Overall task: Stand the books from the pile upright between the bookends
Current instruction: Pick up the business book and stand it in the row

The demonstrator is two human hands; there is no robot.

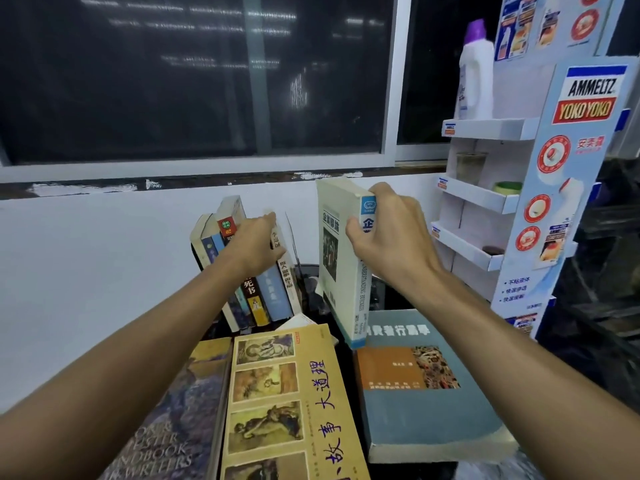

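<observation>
Several books point(266, 292) stand in a row leaning left against the white wall. My left hand point(254, 242) grips the top of this row, fingers curled over the far edges. My right hand point(388, 233) grips the spine of a thick white book point(341, 258), held upright just right of the row with its lower corner above the pile. A thin black wire bookend point(292, 240) shows between the row and the white book. The pile lies flat in front: a yellow book point(294, 403), a grey-blue book point(426, 389) and a dark illustrated book point(173, 420).
A cardboard display stand point(568, 188) with small shelves rises at the right, carrying a white bottle point(476, 74) with a purple cap. A dark window runs above the white wall. The books rest on a dark surface point(311, 299).
</observation>
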